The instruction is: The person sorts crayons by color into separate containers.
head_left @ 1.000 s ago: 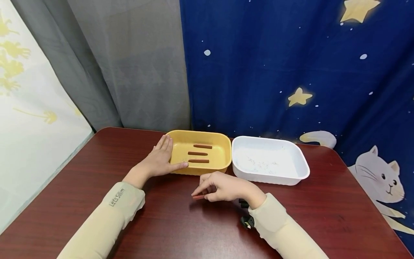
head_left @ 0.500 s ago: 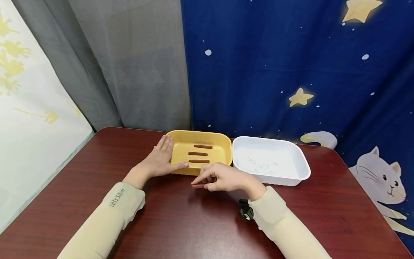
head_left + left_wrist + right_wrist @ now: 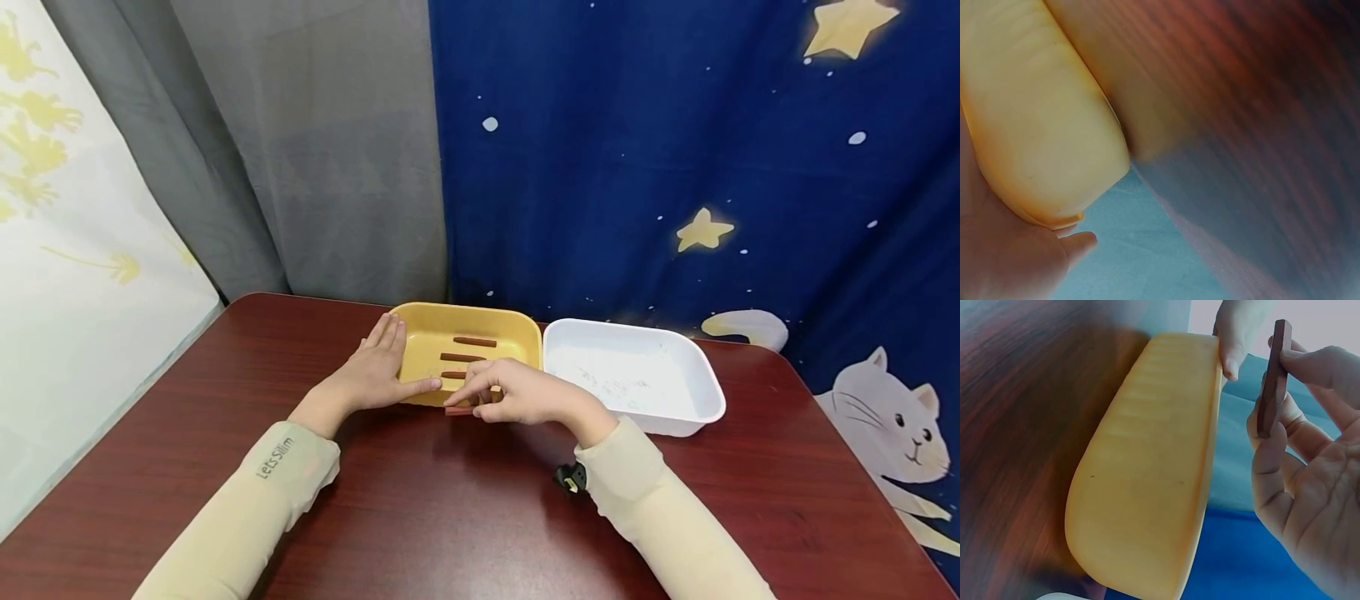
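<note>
A short reddish-brown crayon [image 3: 1274, 381] with flat sides is pinched between the thumb and fingers of my right hand [image 3: 525, 393]. That hand hovers at the near side of a yellow plastic tray [image 3: 513, 337], and in the right wrist view the crayon stands beyond the tray's rim. Inside the tray lie three similar brown crayons [image 3: 475, 342], spaced apart in a rough column; my right hand partly covers the nearest one. My left hand [image 3: 369, 372] rests on the tray's left end, fingers extended along the rim and thumb stretched over the front corner.
Right beside the yellow tray stands a white tray [image 3: 675, 392] with small specks on its floor. Both are on a reddish-brown wooden table [image 3: 420, 517]. A small black device [image 3: 572, 478] shows under the right sleeve. Curtains [image 3: 600, 167] hang behind the table.
My right hand has moved away from me to the yellow tray's front rim, carrying the crayon. The left hand keeps its place on the tray.
</note>
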The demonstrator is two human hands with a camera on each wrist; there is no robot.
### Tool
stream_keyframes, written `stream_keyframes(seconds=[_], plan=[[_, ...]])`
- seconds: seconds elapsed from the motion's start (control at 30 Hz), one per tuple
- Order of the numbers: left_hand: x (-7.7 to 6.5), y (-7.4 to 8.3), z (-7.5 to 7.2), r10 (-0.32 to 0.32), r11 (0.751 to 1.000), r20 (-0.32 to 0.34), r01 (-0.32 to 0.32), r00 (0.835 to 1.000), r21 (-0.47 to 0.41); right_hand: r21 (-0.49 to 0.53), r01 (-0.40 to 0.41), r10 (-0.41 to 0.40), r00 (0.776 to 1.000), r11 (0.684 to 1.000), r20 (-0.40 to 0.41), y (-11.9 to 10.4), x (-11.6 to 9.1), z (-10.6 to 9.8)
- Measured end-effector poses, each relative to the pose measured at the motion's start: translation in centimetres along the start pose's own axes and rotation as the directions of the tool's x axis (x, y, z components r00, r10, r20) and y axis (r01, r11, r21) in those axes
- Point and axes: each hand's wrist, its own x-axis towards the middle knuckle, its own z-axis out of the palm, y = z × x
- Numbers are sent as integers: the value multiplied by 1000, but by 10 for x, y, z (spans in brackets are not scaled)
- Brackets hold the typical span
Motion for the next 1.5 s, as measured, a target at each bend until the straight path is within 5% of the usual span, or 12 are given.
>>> stream_keyframes(seconds=[0.2, 0.57, 1.07, 1.5], plan=[[-1, 0, -1, -4, 1000, -3, 4, 1000, 7, -24, 46, -46, 999, 999, -12, 2, 5, -5], [-2, 0, 1, -9, 1000, -5, 9, 1000, 5, -39, 9, -10, 999, 999, -34, 17, 17, -9], [2, 3, -6, -8, 1000, 0, 8, 1000, 9, 56, -123, 131, 976, 991, -171, 58, 32, -14], [-1, 3, 0, -2, 1000, -1, 2, 1000, -1, 50, -276, 280, 937, 960, -210, 75, 42, -5]])
